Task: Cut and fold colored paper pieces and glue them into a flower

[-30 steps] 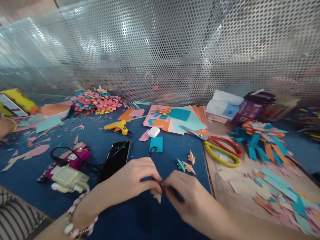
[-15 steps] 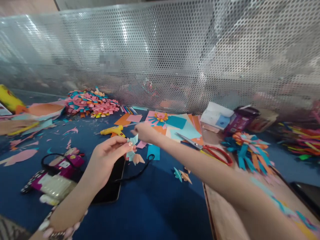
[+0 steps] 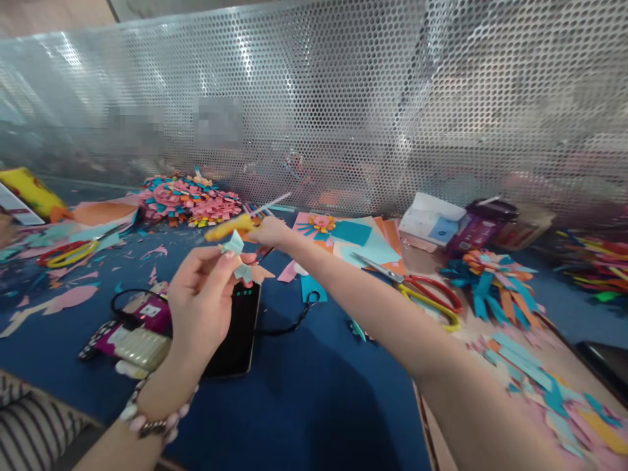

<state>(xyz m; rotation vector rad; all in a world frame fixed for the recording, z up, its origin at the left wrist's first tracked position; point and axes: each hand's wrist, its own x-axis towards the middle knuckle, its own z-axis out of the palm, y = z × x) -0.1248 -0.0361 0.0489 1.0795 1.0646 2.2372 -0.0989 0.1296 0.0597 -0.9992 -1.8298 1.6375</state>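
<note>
My left hand [image 3: 201,301] pinches a small folded paper piece [image 3: 234,243] of pale blue with peach-coloured points between thumb and fingers. Just beyond it, my right hand [image 3: 272,233] is closed around a yellow hot glue gun [image 3: 228,227]. The gun's nozzle points left, above the folded paper and apart from it as far as I can see, and a pale stick juts from its back. Below my left hand lies a black phone [image 3: 240,333] with a lit clock and a black cord [image 3: 284,330]. More folded paper points [image 3: 359,330] are partly covered by my right forearm.
Red-and-yellow scissors [image 3: 417,288] lie right of my forearm, near coloured sheets [image 3: 366,255]. A heap of paper flowers [image 3: 189,199] stands at the back left against the perforated metal screen [image 3: 314,104]. Paper scraps [image 3: 73,297] and a purple power bank-like item [image 3: 142,324] are at left.
My right hand has taken hold of the glue gun and raised it off the table toward the folded paper. My left hand keeps its pinch. At far left, another person's hand has withdrawn from the scissors.
</note>
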